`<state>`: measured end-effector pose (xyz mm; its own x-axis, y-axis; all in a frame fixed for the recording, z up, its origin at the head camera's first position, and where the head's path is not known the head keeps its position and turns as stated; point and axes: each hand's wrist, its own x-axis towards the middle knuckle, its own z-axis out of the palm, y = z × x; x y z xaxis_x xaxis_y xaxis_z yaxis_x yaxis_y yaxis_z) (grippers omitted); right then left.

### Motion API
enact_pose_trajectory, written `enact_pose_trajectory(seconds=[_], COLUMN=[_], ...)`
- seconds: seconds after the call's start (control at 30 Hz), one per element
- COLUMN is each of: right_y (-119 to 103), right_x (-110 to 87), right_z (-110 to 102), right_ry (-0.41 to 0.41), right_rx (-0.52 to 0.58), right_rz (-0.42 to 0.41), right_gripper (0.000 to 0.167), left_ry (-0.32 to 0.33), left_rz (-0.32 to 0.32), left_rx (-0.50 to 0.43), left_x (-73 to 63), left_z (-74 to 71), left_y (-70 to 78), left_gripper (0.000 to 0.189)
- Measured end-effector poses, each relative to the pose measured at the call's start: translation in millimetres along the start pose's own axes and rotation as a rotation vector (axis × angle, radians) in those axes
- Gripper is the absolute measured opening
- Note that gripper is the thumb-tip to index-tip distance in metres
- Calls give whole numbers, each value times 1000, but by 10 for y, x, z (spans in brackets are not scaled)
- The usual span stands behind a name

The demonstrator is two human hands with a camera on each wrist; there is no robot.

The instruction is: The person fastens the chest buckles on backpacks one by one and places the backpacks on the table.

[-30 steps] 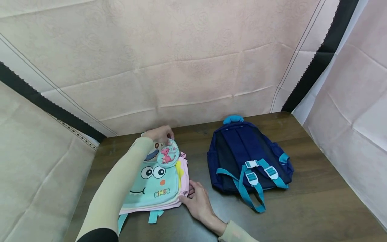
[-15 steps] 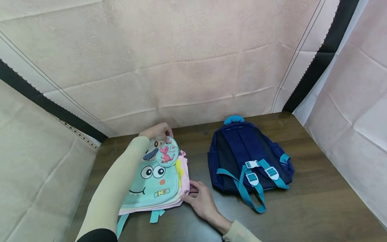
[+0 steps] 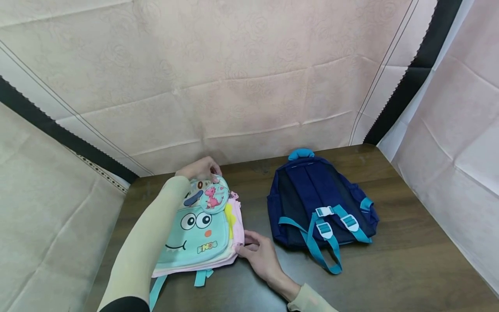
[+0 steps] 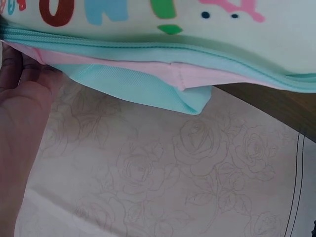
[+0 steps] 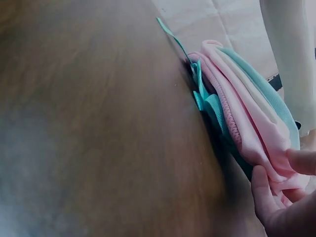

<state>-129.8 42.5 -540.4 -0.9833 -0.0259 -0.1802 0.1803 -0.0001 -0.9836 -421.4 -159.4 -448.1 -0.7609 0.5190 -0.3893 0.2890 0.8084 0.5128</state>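
A child's backpack (image 3: pixel 187 253), mint and pink with a cartoon face, lies front up on the table. My left hand (image 3: pixel 199 168) holds its top edge, fingers bent down over it. In the left wrist view this hand (image 4: pixel 24 113) is at the bag's edge beside a mint zipper (image 4: pixel 148 50); its fingertips are partly hidden. A round pink-dinosaur patch (image 3: pixel 214 198) sits below the left hand. At the lower right side, my right hand (image 3: pixel 263 258) pinches the pink side fabric. The right wrist view shows thumb and fingers (image 5: pixel 264 195) on that pink cloth (image 5: pixel 247 116).
Right of the hands, a navy backpack (image 3: pixel 308 195) lies with its turquoise straps (image 3: pixel 312 236) and white buckles up. Both bags are on a brown wooden table (image 3: pixel 393 242). Pale fabric walls (image 3: pixel 249 86) enclose the back and sides.
My left hand and the top of the mint-and-pink backpack have shifted slightly left and away. The right hand has moved a little to the right, still at the bag's side. The navy backpack stays put.
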Motion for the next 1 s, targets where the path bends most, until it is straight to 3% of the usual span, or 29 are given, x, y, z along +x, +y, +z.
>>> enact_pose_trajectory(seconds=[0.23,0.53,1.0], right_y=[-47,-115,-227], right_x=[7,7,-45], right_z=[26,-6,-113], right_ry=[26,116,122], right_rx=[67,16,86], right_rz=[-3,1,20], right_gripper=[52,51,49], left_ry=[-3,20,22], left_rz=[14,41,74], left_rx=[-7,-57,-64], left_x=[-58,-92,-182], left_z=[-52,-120,-202], left_y=[23,59,163], left_gripper=[16,20,20])
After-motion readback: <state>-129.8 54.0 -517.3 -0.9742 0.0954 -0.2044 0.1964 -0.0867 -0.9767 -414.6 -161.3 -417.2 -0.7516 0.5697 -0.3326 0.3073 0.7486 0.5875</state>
